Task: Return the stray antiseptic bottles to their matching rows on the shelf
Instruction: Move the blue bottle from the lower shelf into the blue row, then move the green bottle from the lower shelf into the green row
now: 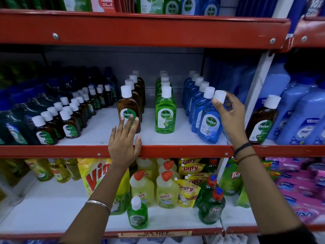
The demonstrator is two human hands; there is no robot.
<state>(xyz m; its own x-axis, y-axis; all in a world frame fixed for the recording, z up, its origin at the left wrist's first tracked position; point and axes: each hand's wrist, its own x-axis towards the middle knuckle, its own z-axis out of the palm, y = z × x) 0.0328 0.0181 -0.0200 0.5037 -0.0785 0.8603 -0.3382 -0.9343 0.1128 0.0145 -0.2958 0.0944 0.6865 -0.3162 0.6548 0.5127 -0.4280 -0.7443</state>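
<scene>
Three rows of large Dettol bottles ran back from the front edge of the middle shelf (pixel 98 131): a brown row (pixel 136 90), a green row (pixel 165 81) and a blue row (pixel 197 85). At about three o'clock from centre, the right hand (pixel 230 117) gripped a blue bottle (pixel 210 124) by its neck, fingertips closed just under the white cap; the bottle leaned toward one o'clock and stood at the front of the blue row, touching the bottle behind it. At six o'clock from the front brown bottle (pixel 127 106), the left hand (pixel 125 143) lay open with fingers spread, its fingertips touching that bottle's label and its palm over the red shelf lip (pixel 52 150), holding nothing. Past the white upright, at three o'clock from the right hand, a lone brown Dettol bottle (pixel 263 120) stood among pale blue jugs (pixel 302 118). On the lower shelf, toward six o'clock, a small green Dettol bottle (pixel 137 214) stood alone at the front, with yellow Harpic bottles (pixel 154 191) just behind it and green Pril bottles (pixel 212 206) at its three o'clock. Small brown bottles (pixel 58 122) filled the middle shelf at nine o'clock.
</scene>
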